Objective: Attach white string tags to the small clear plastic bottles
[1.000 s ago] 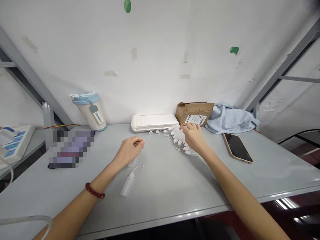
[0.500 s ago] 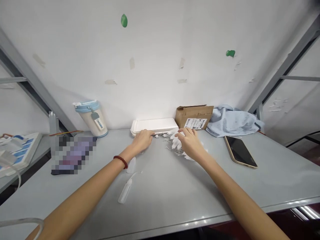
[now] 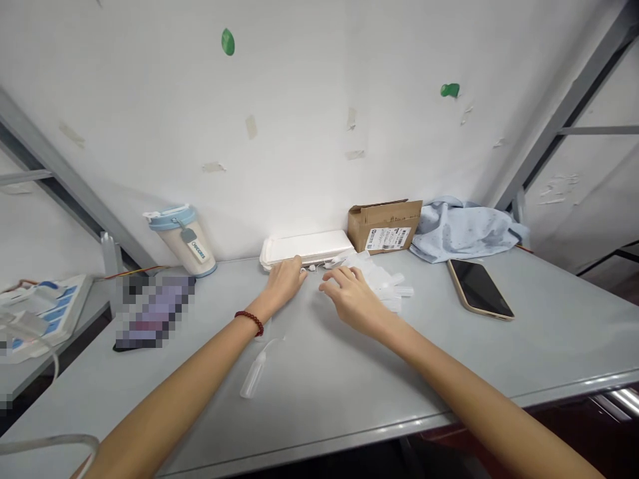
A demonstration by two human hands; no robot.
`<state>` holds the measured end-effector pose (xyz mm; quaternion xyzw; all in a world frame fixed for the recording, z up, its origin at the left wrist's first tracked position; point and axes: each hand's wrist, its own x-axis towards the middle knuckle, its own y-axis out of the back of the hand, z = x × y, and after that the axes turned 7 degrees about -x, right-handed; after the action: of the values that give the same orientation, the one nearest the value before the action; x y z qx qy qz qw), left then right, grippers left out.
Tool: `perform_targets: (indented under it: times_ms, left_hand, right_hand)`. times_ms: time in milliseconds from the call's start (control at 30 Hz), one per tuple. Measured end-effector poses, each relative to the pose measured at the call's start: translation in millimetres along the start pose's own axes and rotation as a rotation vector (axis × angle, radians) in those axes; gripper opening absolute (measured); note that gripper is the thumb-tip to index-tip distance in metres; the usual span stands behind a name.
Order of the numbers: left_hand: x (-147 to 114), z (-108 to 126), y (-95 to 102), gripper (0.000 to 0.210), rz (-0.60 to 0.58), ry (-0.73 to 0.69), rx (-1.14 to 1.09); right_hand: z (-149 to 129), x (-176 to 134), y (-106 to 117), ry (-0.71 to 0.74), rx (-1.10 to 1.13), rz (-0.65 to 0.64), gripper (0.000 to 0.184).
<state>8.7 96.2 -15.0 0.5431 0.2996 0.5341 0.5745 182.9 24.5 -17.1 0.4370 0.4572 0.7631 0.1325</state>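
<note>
Beside the front left corner of a white box (image 3: 309,247), my left hand (image 3: 283,285) has its fingers curled; a small white bit shows at the thumb, and what they hold is hidden. My right hand (image 3: 353,299) hovers over the table with bent fingers apart, nothing visible between them. Right behind it lies a heap of small translucent squeeze bottles (image 3: 387,299). One squeeze bottle (image 3: 253,378) with a thin curved tip lies nearer me, by my left forearm. Another is mostly hidden under that wrist. Several small white tips (image 3: 313,268) lie along the box's front.
A cardboard box (image 3: 387,229) and a light blue cloth (image 3: 459,229) stand against the wall, with a phone (image 3: 479,289) in front. To the left are a blue-lidded tumbler (image 3: 184,243), a blurred dark flat item (image 3: 157,309) and a power strip (image 3: 57,316).
My right hand has moved left and off the heap, uncovering more of the squeeze bottles. My left hand has hardly moved. The camera view has shifted slightly.
</note>
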Motion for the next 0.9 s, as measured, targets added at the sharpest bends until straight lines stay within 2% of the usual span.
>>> perform_targets:
  times_ms: [200, 400, 600, 667, 767, 900]
  left_hand:
    - [8.6, 3.8, -9.9, 0.024, 0.015, 0.046, -0.080]
    - [12.4, -8.3, 2.0, 0.028, -0.042, 0.058, -0.286]
    - [-26.0, -28.2, 20.2, 0.026, -0.029, 0.139, -0.576]
    - [-42.3, -34.0, 22.9, 0.026, 0.030, 0.227, -0.794]
    - [-58.7, -34.7, 28.6, 0.028, 0.088, 0.368, -1.010]
    - [-64.3, -24.6, 40.1, 0.031, 0.118, 0.396, -1.093]
  right_hand:
    - [-14.5, -1.8, -3.9, 0.068, 0.056, -0.040, 0.036]
    - [-16.1, -3.2, -4.3, 0.083, 0.101, -0.090, 0.034]
    - [-35.7, -1.9, 10.3, 0.078, 0.288, -0.154, 0.025]
    - [-52.4, -2.1, 19.1, 0.078, 0.411, -0.191, 0.027]
    - [-80.6, -6.4, 28.0, 0.161, 0.544, -0.276, 0.034]
    - [-104.1, -14.5, 24.0, 0.302, 0.539, -0.332, 0.044]
